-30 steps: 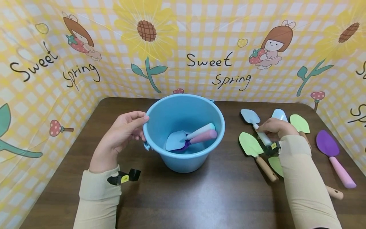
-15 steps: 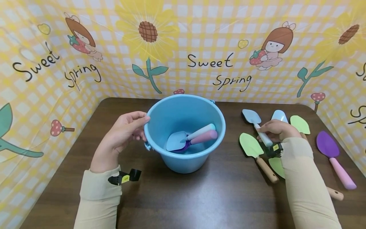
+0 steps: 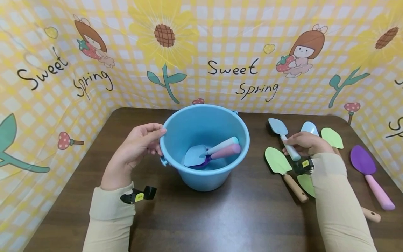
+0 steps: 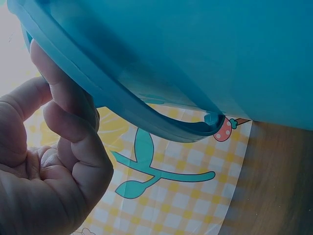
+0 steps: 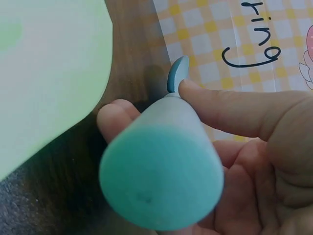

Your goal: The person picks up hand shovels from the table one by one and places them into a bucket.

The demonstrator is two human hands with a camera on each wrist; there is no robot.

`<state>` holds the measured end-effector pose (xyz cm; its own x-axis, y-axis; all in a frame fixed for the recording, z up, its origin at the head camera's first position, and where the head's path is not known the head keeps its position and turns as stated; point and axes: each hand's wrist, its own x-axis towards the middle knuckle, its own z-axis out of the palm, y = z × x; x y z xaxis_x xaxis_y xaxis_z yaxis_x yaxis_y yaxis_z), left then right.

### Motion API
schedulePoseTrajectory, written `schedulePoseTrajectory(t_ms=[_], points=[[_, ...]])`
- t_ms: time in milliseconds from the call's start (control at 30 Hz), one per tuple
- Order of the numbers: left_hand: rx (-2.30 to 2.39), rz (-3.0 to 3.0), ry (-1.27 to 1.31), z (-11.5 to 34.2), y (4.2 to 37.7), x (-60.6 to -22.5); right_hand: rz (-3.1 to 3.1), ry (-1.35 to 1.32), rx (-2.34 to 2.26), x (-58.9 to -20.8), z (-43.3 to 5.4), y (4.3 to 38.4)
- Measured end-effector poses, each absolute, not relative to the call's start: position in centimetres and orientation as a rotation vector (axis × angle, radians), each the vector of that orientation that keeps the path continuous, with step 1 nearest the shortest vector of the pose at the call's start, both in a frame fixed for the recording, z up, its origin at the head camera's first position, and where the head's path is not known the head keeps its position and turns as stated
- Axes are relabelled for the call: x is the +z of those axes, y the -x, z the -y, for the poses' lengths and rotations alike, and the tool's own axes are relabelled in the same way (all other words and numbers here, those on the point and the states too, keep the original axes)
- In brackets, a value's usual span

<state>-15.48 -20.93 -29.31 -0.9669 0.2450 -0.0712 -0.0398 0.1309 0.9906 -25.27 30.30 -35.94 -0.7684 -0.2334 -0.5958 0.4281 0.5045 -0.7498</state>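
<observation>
A blue bucket [image 3: 201,182] stands mid-table, holding a light blue trowel [image 3: 195,155] and a purple one with a pink handle [image 3: 226,151]. At its left rim, my left hand [image 3: 135,147] pinches the edge between thumb and fingers; the left wrist view shows those fingers [image 4: 73,98] against the rim and bucket handle [image 4: 161,129]. On the right, my right hand [image 3: 306,143] grips the pale handle of another light blue trowel [image 3: 278,126]. Its rounded teal handle end [image 5: 161,176] fills the middle of the right wrist view, thumb on one side and fingers beneath.
Close to my right hand lie a green trowel with a wooden handle [image 3: 278,161], a second green blade [image 3: 332,137] and a light blue blade [image 3: 310,128]. A purple trowel [image 3: 363,161] lies farther right. My forearm partly covers another green trowel [image 3: 306,184]. Patterned cloth [image 3: 233,42] walls the table.
My right hand has lifted the light blue trowel's handle slightly and shifted a little rightward. The left hand keeps its hold on the bucket rim; the whole view drifts slightly.
</observation>
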Motion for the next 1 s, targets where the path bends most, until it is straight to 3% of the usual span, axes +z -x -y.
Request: schedulePoseTrajectory(t_ms=[1000], points=[[1.937, -2.186, -0.204, 21.0, 15.6, -29.4, -2.069, -0.01, -1.456, -32.9, -29.5, 25.4]])
